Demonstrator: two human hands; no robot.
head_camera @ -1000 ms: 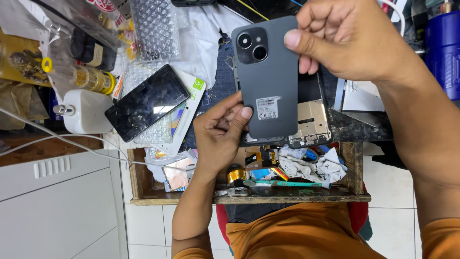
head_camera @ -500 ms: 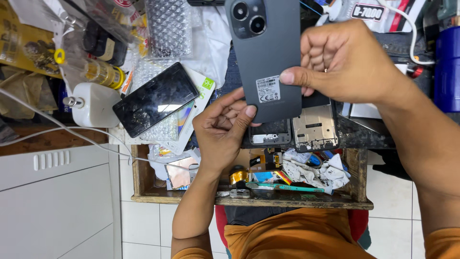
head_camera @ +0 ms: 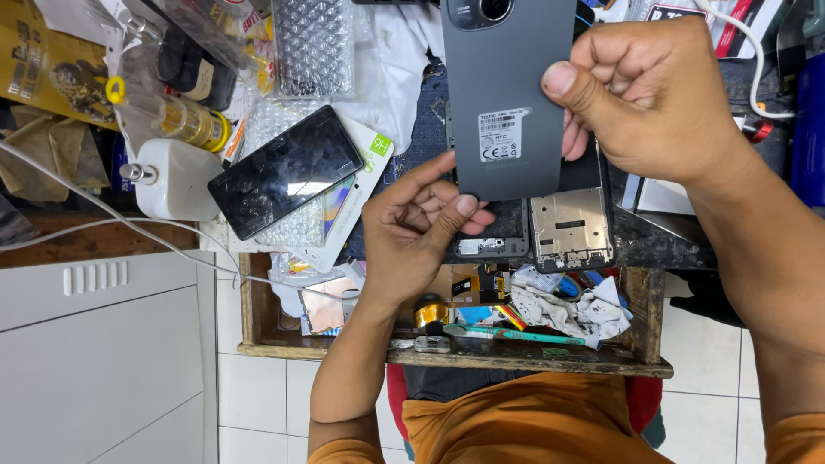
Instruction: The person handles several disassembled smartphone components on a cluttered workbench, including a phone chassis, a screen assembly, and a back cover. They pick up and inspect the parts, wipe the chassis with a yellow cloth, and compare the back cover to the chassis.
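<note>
A dark grey phone (head_camera: 507, 94) is held back side up above the workbench, its camera lenses at the top edge of the view and a white label on its lower half. My right hand (head_camera: 653, 99) grips its right edge, thumb pressed on the back. My left hand (head_camera: 421, 228) pinches the phone's bottom edge with thumb and fingers. Below the phone lie an opened phone frame (head_camera: 571, 228) and another dark phone part.
A black phone screen (head_camera: 284, 172) rests on a white box left of my hands, beside a white bottle (head_camera: 172, 180) and bubble wrap (head_camera: 314, 47). An open wooden drawer (head_camera: 447, 348) holds tape, rags and small tools. Cables cross the left side.
The grey phone has moved up and nearer the camera, its top now cut off by the frame. Both hands kept their hold; the right thumb now rests higher on the back.
</note>
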